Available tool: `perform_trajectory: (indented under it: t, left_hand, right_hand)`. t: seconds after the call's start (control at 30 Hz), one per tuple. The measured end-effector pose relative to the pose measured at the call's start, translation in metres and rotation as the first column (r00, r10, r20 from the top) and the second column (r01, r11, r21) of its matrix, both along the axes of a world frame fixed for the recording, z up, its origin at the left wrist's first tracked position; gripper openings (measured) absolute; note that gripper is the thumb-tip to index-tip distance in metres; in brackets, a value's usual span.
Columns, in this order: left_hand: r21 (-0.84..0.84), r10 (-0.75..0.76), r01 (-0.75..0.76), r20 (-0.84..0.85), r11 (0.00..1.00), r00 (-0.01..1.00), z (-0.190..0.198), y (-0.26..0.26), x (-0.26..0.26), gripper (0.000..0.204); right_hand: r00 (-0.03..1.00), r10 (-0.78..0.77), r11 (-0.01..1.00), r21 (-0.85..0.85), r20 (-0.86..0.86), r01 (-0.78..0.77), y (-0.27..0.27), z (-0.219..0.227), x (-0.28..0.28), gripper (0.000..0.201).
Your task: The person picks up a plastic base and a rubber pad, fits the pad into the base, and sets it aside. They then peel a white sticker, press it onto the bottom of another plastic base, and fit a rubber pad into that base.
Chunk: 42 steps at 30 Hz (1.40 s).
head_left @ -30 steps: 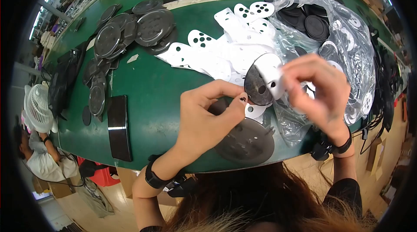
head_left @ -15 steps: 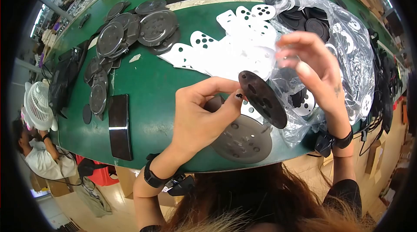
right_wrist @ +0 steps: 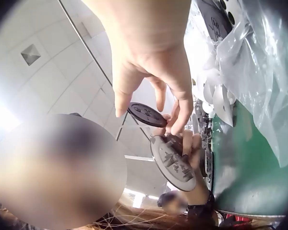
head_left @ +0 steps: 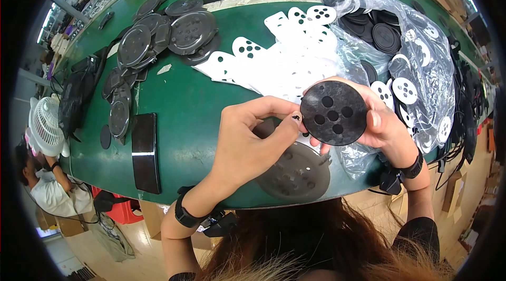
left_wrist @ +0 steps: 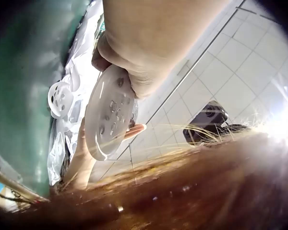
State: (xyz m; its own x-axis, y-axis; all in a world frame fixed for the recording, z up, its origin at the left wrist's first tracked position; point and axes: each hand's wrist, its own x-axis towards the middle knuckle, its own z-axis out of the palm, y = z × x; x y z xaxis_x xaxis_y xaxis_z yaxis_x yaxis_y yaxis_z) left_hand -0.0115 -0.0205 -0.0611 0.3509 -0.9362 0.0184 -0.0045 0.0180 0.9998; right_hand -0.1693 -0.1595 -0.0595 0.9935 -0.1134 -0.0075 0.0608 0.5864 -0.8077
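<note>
My left hand [head_left: 250, 136] pinches the left edge of a black disc [head_left: 333, 113] between thumb and forefinger. The disc has several round holes and faces up at the head camera. Behind its right side, my right hand [head_left: 377, 117] grips it with fingers underneath; the right wrist view shows thumb and fingers at its rim. A larger smoky translucent plastic cover [head_left: 295, 173] is also in my left hand, below the disc. The left wrist view shows that cover [left_wrist: 108, 115] tilted, with small raised details on it. The tips of the other left fingers are hidden.
White punched sheets [head_left: 232, 66] lie heaped on the green table [head_left: 190, 96]. To the right, a clear plastic bag [head_left: 435, 60] holds black discs [head_left: 386, 37] and white pieces [head_left: 405, 90]. Smoky covers [head_left: 191, 33] are piled at left, near a dark phone [head_left: 145, 152]. A fan [head_left: 45, 125] stands farther left.
A white layer that partly covered the black disc is off it. My right hand drew away with fingers spread, then came back and took hold of the disc, which has turned face-up.
</note>
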Motion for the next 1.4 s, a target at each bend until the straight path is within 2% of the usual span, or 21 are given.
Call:
perform_trajectory:
  t: [0.07,0.13,0.2,0.23,0.3,0.33,0.4,0.43,0.47,0.53,0.63,0.7,0.77,0.87,0.9,0.97,1.0,1.07,1.1,1.17,1.4]
  left_hand:
    - [0.042,-0.029,0.03,-0.017,0.999,0.999,0.007,0.001,-0.001,0.012]
    - [0.083,-0.057,0.06,-0.036,0.995,0.998,0.012,0.002,0.0,0.012]
    - [0.098,-0.094,0.093,0.008,0.991,0.996,0.014,0.002,0.0,0.027]
    - [0.098,-0.092,0.091,0.007,0.991,0.996,0.015,0.002,0.001,0.027]
    - [0.016,-0.037,0.038,-0.051,0.999,0.998,0.015,-0.001,0.003,0.047]
    - [0.07,-0.018,0.021,-0.033,0.997,0.999,0.015,0.0,0.006,0.055]
    - [0.034,0.029,-0.026,-0.067,0.999,0.997,0.01,-0.002,0.008,0.052]
    - [0.001,0.072,-0.073,-0.102,0.997,0.992,0.008,-0.003,0.009,0.049]
    - [-0.027,0.027,-0.032,-0.163,0.999,0.986,0.008,-0.002,0.01,0.042]
    - [-0.028,0.064,-0.071,-0.187,0.997,0.98,0.008,-0.003,0.009,0.037]
    - [-0.028,0.114,-0.122,-0.21,0.992,0.971,0.006,-0.002,0.008,0.028]
    - [-0.03,0.13,-0.139,-0.207,0.99,0.97,0.005,-0.002,0.007,0.024]
    - [-0.077,0.078,-0.109,-0.328,0.991,0.942,0.005,-0.002,0.006,0.021]
    - [-0.075,0.065,-0.095,-0.329,0.993,0.942,0.007,-0.001,0.007,0.022]
    - [-0.075,0.065,-0.095,-0.33,0.993,0.942,0.006,0.0,0.008,0.022]
    - [-0.055,0.039,-0.054,-0.243,0.997,0.969,0.005,0.001,0.009,0.021]
    - [-0.055,0.04,-0.054,-0.244,0.997,0.969,0.005,0.001,0.007,0.021]
    - [-0.129,0.014,-0.061,-0.337,0.99,0.941,0.006,0.0,0.001,0.021]
    - [-0.128,0.014,-0.061,-0.337,0.99,0.941,0.005,0.0,0.0,0.021]
    - [-0.211,-0.09,0.019,-0.332,0.977,0.939,0.003,0.0,-0.002,0.025]
    - [-0.224,-0.137,0.074,-0.284,0.972,0.949,-0.002,0.0,-0.011,0.03]
  right_hand:
    - [0.999,0.011,0.998,0.065,-0.03,-0.009,-0.001,-0.001,0.001,0.079]
    - [0.996,0.071,0.99,0.117,0.051,-0.076,-0.002,-0.004,0.002,0.091]
    - [0.994,0.06,0.989,0.13,0.092,-0.072,-0.002,-0.008,0.002,0.093]
    - [0.99,0.049,0.987,0.143,0.134,-0.069,-0.002,-0.008,0.003,0.096]
    - [0.993,0.034,0.995,0.086,0.114,-0.044,-0.006,-0.003,0.003,0.101]
    - [0.996,-0.047,0.999,-0.014,0.07,0.049,-0.008,-0.001,0.001,0.103]
    - [0.983,-0.182,0.964,-0.197,0.004,0.179,-0.012,0.006,-0.001,0.109]
    - [0.984,-0.179,0.964,-0.199,0.005,0.176,-0.014,0.007,-0.002,0.109]
    - [0.975,-0.224,0.942,-0.254,0.013,0.22,-0.017,0.008,-0.004,0.109]
    - [0.955,-0.298,0.894,-0.35,0.002,0.28,-0.02,0.01,-0.006,0.107]
    - [0.934,-0.358,0.88,-0.332,0.006,0.339,-0.023,0.008,-0.007,0.105]
    - [0.944,-0.327,0.893,-0.309,0.054,0.327,-0.025,0.004,-0.006,0.098]
    - [0.933,-0.354,0.896,-0.26,0.068,0.359,-0.023,0.004,-0.005,0.085]
    - [0.938,-0.339,0.902,-0.261,0.068,0.345,-0.023,0.005,-0.004,0.069]
    - [0.938,-0.34,0.902,-0.261,0.067,0.345,-0.021,0.006,-0.003,0.069]
    - [0.911,-0.408,0.875,-0.257,0.063,0.41,-0.016,0.009,-0.002,0.055]
    - [0.911,-0.408,0.875,-0.257,0.062,0.41,-0.015,0.01,-0.001,0.055]
    - [0.856,-0.508,0.765,-0.409,0.092,0.498,-0.013,0.012,-0.001,0.043]
    - [0.856,-0.508,0.765,-0.408,0.091,0.498,-0.013,0.012,-0.001,0.043]
    - [0.819,-0.561,0.68,-0.497,0.12,0.539,-0.014,0.012,-0.003,0.033]
    - [0.779,-0.625,0.612,-0.59,0.048,0.527,0.002,0.016,0.0,0.021]
